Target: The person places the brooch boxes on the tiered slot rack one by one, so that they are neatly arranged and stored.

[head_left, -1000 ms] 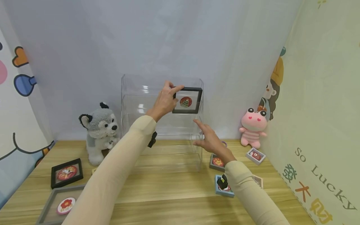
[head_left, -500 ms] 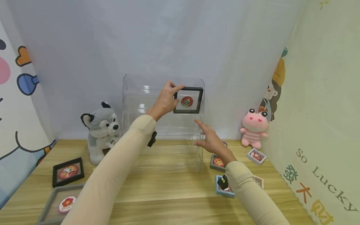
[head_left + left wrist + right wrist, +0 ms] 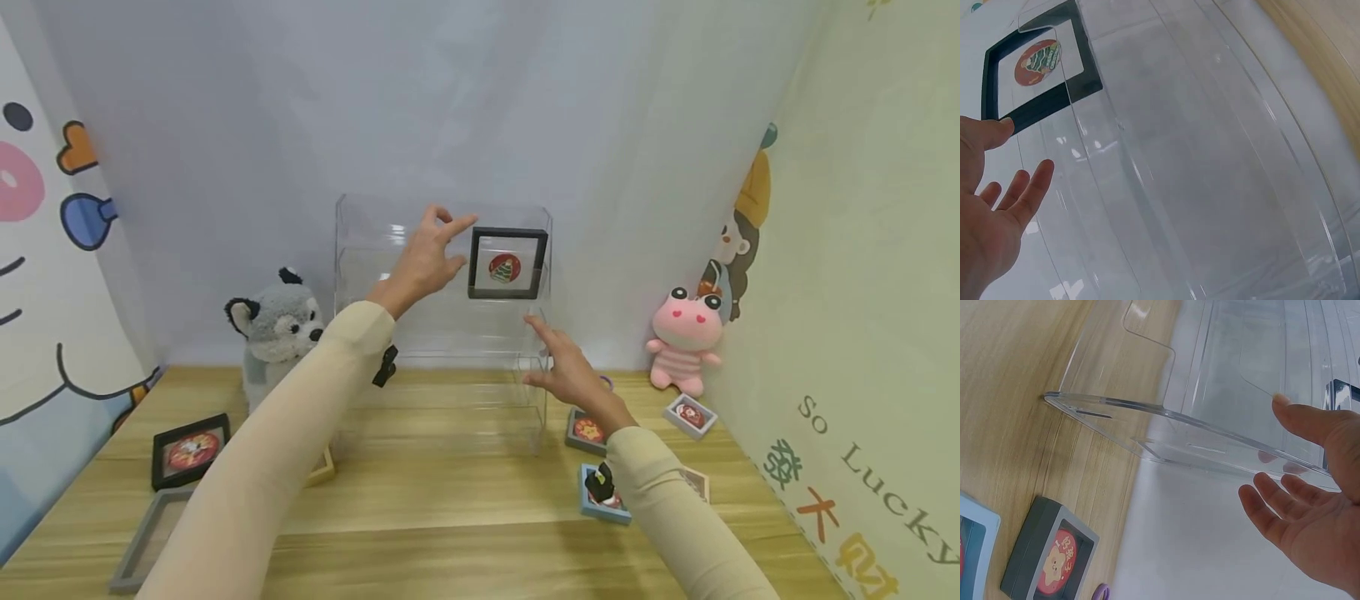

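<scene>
A black square photo frame [image 3: 507, 283] with a round red Christmas-tree badge stands upright at the right end of an upper tier of a clear acrylic display rack [image 3: 442, 375]. Just left of it is my left hand [image 3: 426, 258], fingers spread and holding nothing. In the left wrist view, the thumb [image 3: 999, 132] overlaps the frame's lower corner. My right hand [image 3: 568, 371] is at the rack's right side, lower down. Its thumb [image 3: 1304, 420] and fingers are parted on either side of the clear side panel [image 3: 1210, 434], gripping nothing.
A husky plush [image 3: 279, 329] sits left of the rack, a pink plush [image 3: 684, 337] at the right. Lying on the table are a black frame [image 3: 189, 451], a grey tray [image 3: 138, 533], a grey frame [image 3: 573, 431], a blue frame [image 3: 604, 512] and a pale one [image 3: 690, 416].
My left hand has let go of the black photo frame and drawn off to the left. The frame stays on the rack. My right hand has hardly moved; the head view has turned slightly left.
</scene>
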Demonstrator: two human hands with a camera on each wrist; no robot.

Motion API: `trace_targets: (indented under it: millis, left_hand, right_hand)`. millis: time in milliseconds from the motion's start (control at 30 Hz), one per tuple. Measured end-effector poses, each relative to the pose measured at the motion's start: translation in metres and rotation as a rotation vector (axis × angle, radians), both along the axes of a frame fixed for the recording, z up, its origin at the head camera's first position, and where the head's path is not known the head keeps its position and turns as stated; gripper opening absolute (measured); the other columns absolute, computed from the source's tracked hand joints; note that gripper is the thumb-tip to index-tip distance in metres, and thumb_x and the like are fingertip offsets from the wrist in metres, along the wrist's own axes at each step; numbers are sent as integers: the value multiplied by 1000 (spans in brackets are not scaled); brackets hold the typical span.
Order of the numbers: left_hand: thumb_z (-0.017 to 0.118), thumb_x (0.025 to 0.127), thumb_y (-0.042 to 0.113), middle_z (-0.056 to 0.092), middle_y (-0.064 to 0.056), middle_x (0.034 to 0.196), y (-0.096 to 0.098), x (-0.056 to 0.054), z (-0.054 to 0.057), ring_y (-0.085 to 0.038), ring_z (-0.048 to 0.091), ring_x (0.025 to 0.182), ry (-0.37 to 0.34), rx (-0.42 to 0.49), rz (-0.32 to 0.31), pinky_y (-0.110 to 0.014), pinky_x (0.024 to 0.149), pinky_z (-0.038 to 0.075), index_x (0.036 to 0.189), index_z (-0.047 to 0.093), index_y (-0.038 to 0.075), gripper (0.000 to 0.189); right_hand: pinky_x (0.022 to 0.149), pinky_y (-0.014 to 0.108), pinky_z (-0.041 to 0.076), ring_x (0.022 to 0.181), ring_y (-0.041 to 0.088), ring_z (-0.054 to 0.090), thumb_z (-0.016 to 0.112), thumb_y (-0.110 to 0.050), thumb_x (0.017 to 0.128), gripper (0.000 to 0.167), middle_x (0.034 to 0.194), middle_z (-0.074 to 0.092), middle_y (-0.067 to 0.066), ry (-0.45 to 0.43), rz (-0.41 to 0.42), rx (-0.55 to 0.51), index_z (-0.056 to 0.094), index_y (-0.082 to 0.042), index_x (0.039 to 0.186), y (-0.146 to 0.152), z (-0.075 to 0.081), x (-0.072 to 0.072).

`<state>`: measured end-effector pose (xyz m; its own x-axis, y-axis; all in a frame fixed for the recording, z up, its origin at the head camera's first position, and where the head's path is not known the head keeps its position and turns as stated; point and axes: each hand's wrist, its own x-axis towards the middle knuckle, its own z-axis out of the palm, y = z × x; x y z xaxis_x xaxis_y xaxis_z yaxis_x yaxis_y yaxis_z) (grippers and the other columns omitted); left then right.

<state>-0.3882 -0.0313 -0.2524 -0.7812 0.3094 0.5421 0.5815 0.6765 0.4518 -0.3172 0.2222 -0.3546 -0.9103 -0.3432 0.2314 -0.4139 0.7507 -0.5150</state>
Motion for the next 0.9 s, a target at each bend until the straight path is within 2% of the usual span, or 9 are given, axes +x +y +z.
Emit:
trace_targets:
  millis: [100, 267, 400, 467, 633, 733, 900]
  left_hand:
    - [66, 93, 2, 38, -20, 138, -6, 3, -2, -22, 42, 73, -1, 10, -5, -35, 67, 42, 150, 47, 16, 62]
    - [68, 92, 1, 40, -22, 136, -14, 9, -1, -26, 46, 74, 40, 32, -29, -38, 71, 44, 149, 49, 14, 62]
    - [69, 91, 0, 41, -22, 135, -19, 17, 3, -34, 54, 93, 74, 50, -48, -41, 77, 46, 148, 50, 12, 62]
    - [71, 90, 0, 41, -22, 135, -24, 24, 4, -37, 54, 102, 87, 62, -59, -41, 75, 46, 147, 51, 12, 61]
    - [72, 90, 2, 42, -21, 136, -40, 44, 2, -34, 52, 109, 84, 85, -82, -39, 70, 52, 146, 53, 11, 60]
    - [72, 90, 3, 41, -22, 139, -56, 58, -5, -34, 52, 116, 52, 98, -89, -41, 75, 58, 145, 53, 10, 59]
    - [72, 90, 2, 38, -22, 145, -85, 84, -21, -40, 51, 126, -31, 119, -118, -46, 83, 59, 145, 52, 9, 59]
  right_hand:
    - [97, 60, 48, 116, 43, 55, 79, -9, 85, 92, 141, 45, 29, -15, -4, -5, 25, -17, 158, -1, -1, 0]
    - [97, 60, 48, 118, 43, 55, 79, -9, 85, 92, 144, 43, 29, -22, -5, -9, 24, -17, 159, -2, -2, 0]
    - [96, 60, 48, 117, 42, 56, 80, -11, 85, 92, 144, 43, 29, -7, -3, -7, 25, -18, 159, 0, 0, 0]
    - [96, 60, 49, 116, 42, 56, 80, -11, 84, 92, 144, 44, 30, 2, -4, -2, 25, -18, 158, 0, 0, 0]
    - [93, 59, 50, 115, 43, 55, 80, -11, 85, 92, 142, 45, 29, 9, -8, 4, 25, -17, 158, 1, 1, 1]
    - [93, 58, 50, 116, 43, 55, 79, -12, 85, 92, 143, 45, 29, 4, -2, 7, 24, -18, 158, 0, 0, 1]
    - [92, 58, 51, 115, 42, 56, 80, -12, 85, 92, 143, 45, 28, 3, -5, 11, 24, -17, 158, -1, 1, 2]
